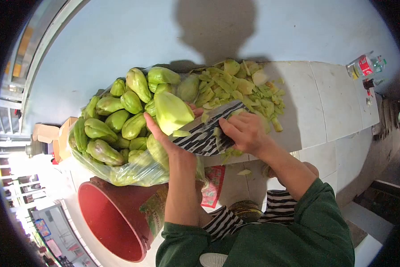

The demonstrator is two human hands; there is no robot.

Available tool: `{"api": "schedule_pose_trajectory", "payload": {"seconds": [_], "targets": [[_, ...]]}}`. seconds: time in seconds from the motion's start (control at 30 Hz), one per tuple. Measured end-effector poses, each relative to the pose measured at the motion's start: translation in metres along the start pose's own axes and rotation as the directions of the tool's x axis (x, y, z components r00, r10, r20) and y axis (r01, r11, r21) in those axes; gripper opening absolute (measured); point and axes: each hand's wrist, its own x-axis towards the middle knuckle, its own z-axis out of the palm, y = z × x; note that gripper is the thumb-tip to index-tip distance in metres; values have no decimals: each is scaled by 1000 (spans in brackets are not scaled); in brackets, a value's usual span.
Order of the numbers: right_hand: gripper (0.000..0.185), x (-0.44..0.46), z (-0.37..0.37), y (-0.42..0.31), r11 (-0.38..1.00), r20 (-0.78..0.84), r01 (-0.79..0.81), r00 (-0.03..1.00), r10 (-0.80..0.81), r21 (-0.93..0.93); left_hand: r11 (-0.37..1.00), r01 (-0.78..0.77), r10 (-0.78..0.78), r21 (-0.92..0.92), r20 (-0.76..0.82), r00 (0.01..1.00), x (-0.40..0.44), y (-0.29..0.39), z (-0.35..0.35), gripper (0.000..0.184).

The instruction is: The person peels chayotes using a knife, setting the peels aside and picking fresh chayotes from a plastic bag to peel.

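Note:
My left hand (169,141) is closed around a pale, mostly peeled chayote (171,112), thumb on the near side and fingertips showing behind it. In my right hand (246,132) is a broad knife (200,135), its wide blade showing black and white stripes. The blade lies just right of and below the chayote, with bits of peel on it. Left of my hands, several green unpeeled chayotes (108,106) fill a clear plastic bag (140,171). A heap of peelings (235,84) is spread beyond the knife.
The pale tiled ledge (304,95) runs along the wall. A red bucket (108,222) lies tilted below the bag. A plastic bottle (365,66) is at the ledge's far right. A cardboard box (64,138) stands at left. One peel scrap (244,172) lies below the ledge.

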Motion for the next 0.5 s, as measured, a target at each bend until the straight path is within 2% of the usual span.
{"api": "schedule_pose_trajectory", "payload": {"seconds": [0.07,0.17,0.23,0.33,0.37,0.43,0.5], "targets": [[47,1,-1,0,1000,-17,9,1000,-9,-6,1000,-13,13,15,28,1000,5,0,-7,72],[44,4,-4,-1,1000,-38,16,999,-17,-14,998,57,-57,5,21,998,15,-4,-24,69],[43,5,-6,-2,1000,-40,13,999,-14,-20,997,73,-72,-1,117,991,20,-7,-29,64],[41,5,-8,-2,999,-42,-9,999,8,-43,998,44,-49,34,162,986,18,-10,-19,59],[40,5,-9,-2,998,-26,5,1000,-7,-55,998,46,-51,34,163,985,16,-9,-16,59],[38,5,-8,-1,998,-9,22,1000,-23,-65,981,122,-118,-152,31,992,13,-6,-12,54],[41,6,-4,0,999,-67,44,997,-45,-6,987,124,-122,-99,23,992,16,-6,-18,52]]}}
